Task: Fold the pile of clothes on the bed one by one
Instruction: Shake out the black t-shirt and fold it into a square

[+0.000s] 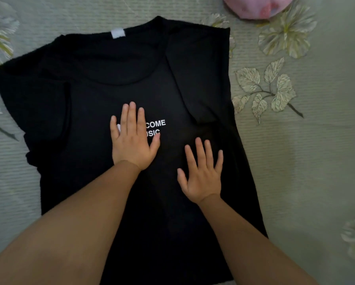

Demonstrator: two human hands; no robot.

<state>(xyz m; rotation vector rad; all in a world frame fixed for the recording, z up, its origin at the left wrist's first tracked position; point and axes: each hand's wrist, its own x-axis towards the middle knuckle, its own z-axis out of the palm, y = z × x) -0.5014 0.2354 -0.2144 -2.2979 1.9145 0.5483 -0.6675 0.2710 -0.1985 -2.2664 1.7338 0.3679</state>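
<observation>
Head view: black T-shirt (94, 95) lies mid-bed (308, 161), its three-o'clock side folded in; left hand (132, 144) and right hand (202, 177) press flat, gripping nothing. Nine-o'clock side remains unfolded.

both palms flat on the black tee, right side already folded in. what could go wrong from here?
1. The right hand rests flat by the folded-in flap; lifting it may let the flap spring open.
2. The left sleeve is still unfolded, and the left hand covers the print, so centring the next fold is guesswork.
3. Sliding palms could bunch the tee.
</observation>
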